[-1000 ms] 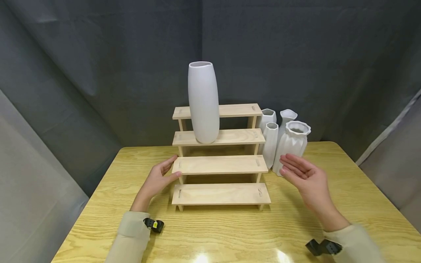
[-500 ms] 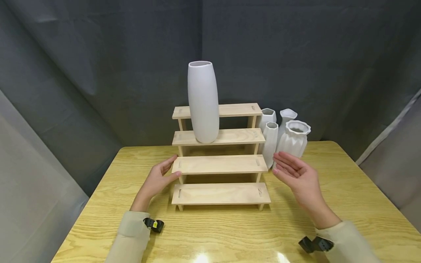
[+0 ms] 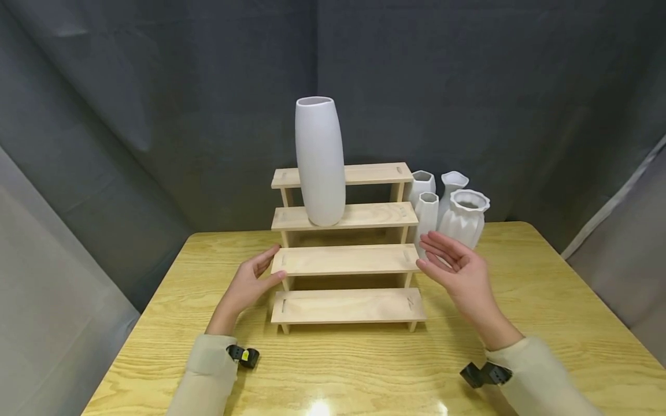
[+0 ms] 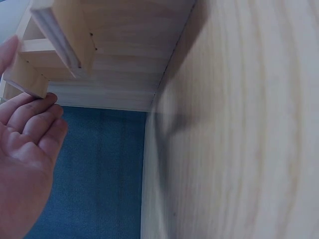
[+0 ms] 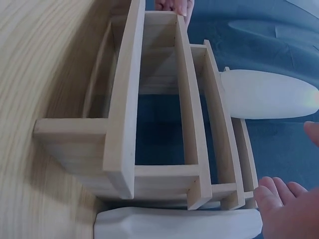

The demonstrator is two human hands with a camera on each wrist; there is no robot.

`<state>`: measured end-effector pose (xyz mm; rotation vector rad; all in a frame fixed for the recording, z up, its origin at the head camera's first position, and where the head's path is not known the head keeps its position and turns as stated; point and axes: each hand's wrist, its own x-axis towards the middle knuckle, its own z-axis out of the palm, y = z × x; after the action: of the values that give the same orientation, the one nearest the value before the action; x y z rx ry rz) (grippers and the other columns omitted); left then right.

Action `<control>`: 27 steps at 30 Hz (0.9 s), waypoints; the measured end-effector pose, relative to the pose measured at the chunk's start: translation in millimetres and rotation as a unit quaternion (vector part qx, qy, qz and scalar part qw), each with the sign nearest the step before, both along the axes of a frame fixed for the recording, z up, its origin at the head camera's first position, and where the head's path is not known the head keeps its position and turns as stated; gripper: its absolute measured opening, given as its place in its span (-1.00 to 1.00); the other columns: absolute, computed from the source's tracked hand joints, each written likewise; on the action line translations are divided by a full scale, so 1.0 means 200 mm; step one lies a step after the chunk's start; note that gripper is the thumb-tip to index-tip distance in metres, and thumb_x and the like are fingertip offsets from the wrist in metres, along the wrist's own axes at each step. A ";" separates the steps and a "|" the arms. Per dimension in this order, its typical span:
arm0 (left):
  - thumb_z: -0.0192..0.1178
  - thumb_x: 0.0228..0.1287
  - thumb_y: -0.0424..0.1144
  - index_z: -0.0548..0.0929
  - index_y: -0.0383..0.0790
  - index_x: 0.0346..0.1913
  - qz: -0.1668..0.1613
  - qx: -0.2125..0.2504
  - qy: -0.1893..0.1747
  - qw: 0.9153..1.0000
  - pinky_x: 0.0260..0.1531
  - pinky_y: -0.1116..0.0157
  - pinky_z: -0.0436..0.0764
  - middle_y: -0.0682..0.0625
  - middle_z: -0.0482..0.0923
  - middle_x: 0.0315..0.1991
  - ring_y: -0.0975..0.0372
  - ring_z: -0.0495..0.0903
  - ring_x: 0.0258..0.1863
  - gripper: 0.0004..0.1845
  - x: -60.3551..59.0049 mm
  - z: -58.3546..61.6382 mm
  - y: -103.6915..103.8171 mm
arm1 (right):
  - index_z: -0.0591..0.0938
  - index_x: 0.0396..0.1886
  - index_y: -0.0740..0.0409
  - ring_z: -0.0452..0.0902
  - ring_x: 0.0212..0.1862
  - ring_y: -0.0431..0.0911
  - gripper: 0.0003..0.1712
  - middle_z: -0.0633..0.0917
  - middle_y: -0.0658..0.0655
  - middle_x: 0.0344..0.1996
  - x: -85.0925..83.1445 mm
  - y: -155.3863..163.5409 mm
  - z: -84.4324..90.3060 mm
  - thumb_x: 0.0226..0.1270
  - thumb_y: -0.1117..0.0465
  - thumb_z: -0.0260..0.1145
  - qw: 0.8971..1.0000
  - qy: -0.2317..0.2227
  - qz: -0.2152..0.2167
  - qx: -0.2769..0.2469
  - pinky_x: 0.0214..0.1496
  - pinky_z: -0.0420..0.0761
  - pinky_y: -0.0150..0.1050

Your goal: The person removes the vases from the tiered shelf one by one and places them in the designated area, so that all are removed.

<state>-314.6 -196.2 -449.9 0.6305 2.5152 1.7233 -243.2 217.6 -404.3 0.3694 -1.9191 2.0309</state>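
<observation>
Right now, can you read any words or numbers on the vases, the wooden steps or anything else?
No words or numbers can be read.
Tall white vase: plain.
Wooden step shelf: only slots, no print.
Small white vases: plain.
Yellow tag on the left wrist strap: too small to read.

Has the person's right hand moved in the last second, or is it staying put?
Yes. The right hand has drifted left, from in front of the fluted white vase toward the wooden stepped shelf.
</observation>
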 end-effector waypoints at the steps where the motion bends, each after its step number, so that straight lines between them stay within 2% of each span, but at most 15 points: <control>1: 0.28 0.38 -0.21 0.22 -0.30 0.50 -0.001 -0.001 -0.001 1.000 0.43 0.02 0.11 -0.12 0.14 0.49 0.01 0.09 0.48 -0.27 0.01 0.02 0.00 | 0.40 0.30 0.53 0.61 0.09 -0.14 -0.32 0.67 0.10 0.08 -0.01 -0.01 0.00 0.19 0.50 0.42 1.000 -0.001 0.001 0.001 0.10 0.56 -0.32; 5: 0.26 0.39 -0.25 0.22 -0.38 0.48 -0.002 -0.013 0.000 1.000 0.41 0.00 0.14 -0.16 0.15 0.48 -0.02 0.12 0.47 -0.29 0.05 0.07 0.02 | 0.41 0.32 0.48 0.61 0.11 -0.12 -0.30 0.66 0.10 0.10 -0.03 -0.04 0.01 0.19 0.46 0.44 1.000 -0.007 0.005 0.005 0.11 0.56 -0.32; 7: 0.26 0.39 -0.26 0.22 -0.38 0.48 -0.003 -0.014 0.002 1.000 0.41 -0.01 0.14 -0.17 0.15 0.48 -0.02 0.12 0.47 -0.29 0.04 0.07 0.02 | 0.41 0.32 0.47 0.59 0.13 -0.11 -0.29 0.65 0.15 0.13 -0.04 -0.05 0.01 0.19 0.44 0.45 1.000 -0.009 0.004 0.009 0.13 0.55 -0.31; 11: 0.27 0.38 -0.22 0.22 -0.30 0.50 -0.002 -0.003 0.005 1.000 0.42 0.00 0.12 -0.12 0.14 0.49 0.01 0.10 0.48 -0.28 0.01 0.01 0.00 | 0.40 0.33 0.48 0.56 0.18 -0.05 -0.28 0.60 0.26 0.18 -0.06 -0.07 0.03 0.19 0.43 0.46 1.000 -0.008 0.007 0.008 0.18 0.52 -0.26; 15: 0.28 0.37 -0.17 0.23 -0.20 0.51 0.001 0.001 0.012 1.000 0.43 0.02 0.12 -0.07 0.14 0.50 0.06 0.10 0.48 -0.27 -0.03 -0.06 -0.01 | 0.41 0.32 0.48 0.56 0.17 -0.07 -0.28 0.61 0.21 0.16 -0.07 -0.10 0.04 0.18 0.44 0.46 1.000 -0.006 0.012 0.006 0.17 0.52 -0.27; 20: 0.29 0.36 -0.12 0.26 -0.15 0.50 -0.001 0.004 0.019 1.000 0.43 0.05 0.13 -0.03 0.16 0.49 0.10 0.12 0.48 -0.28 -0.04 -0.07 -0.02 | 0.40 0.33 0.49 0.56 0.17 -0.10 -0.27 0.60 0.24 0.18 -0.10 -0.13 0.05 0.16 0.45 0.47 1.000 -0.001 0.017 0.001 0.18 0.52 -0.28; 27: 0.29 0.37 -0.11 0.25 -0.15 0.51 0.001 -0.001 0.020 1.000 0.43 0.06 0.12 0.02 0.16 0.49 0.11 0.11 0.48 -0.27 -0.04 -0.07 -0.02 | 0.41 0.33 0.46 0.49 0.25 0.05 -0.27 0.50 0.41 0.24 -0.13 -0.16 0.07 0.17 0.43 0.47 1.000 0.007 0.020 0.020 0.21 0.50 -0.26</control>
<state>-323.0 -200.4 -464.2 0.6695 2.5439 1.7269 -268.8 185.2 -391.3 0.4338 -1.9616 2.0131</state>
